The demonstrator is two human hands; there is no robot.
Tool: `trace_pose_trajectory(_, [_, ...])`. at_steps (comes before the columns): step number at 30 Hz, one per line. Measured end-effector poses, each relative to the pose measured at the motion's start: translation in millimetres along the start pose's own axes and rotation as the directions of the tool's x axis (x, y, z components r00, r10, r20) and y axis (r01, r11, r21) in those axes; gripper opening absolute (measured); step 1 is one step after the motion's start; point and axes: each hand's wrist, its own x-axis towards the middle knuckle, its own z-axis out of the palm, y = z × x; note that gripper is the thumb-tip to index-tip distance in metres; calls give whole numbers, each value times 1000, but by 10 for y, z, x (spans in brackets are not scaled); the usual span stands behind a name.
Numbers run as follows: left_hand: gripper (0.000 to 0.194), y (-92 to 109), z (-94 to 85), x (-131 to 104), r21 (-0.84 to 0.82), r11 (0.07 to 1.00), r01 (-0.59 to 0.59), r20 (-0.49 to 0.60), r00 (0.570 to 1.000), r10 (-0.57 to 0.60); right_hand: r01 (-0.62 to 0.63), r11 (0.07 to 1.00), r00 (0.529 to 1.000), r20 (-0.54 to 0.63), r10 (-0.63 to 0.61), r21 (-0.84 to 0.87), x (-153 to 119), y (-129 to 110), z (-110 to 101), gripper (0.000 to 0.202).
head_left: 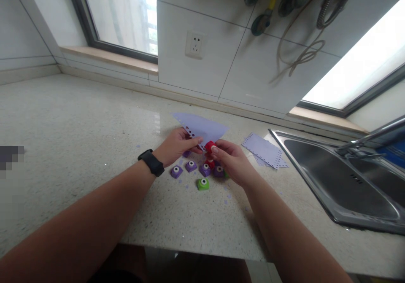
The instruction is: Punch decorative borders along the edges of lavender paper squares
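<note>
A lilac paper sheet (204,125) with small shaped holes along its near edge is pinched in my left hand (180,145), which wears a dark watch. My right hand (232,158) grips a red craft punch (210,146) at the sheet's near right corner. Below the hands, on the counter, sit several purple punches (176,171), another red punch (209,164) and a green punch (203,184). One more green piece is mostly hidden behind my right hand. Small lilac cut-outs lie scattered around the punches.
Punched lilac sheets (262,148) lie stacked on the speckled counter (79,148), right of my right hand. Beyond them is a steel sink (341,181) with a faucet (370,135). Behind the counter, the tiled wall carries a socket (195,45), valves and a hose.
</note>
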Motion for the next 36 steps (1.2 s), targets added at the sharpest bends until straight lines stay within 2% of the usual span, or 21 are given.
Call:
trace_pose_trajectory(13, [33,-4,1,-6,35,999,-19,-6,1000,19,-47,998,998,-37,48,43,2,-16,-3,32])
trace_pose_trajectory(24, [33,12,7,-13,96,995,-14,-22,1000,17,-31,1000,999,-38,31,-3,-8,-56,19,31])
trace_pose_trajectory(36, [29,61,73,-33,125,992,-17,-15,1000,19,11,1000,1000,12,-11,-11,-5,-46,8,29])
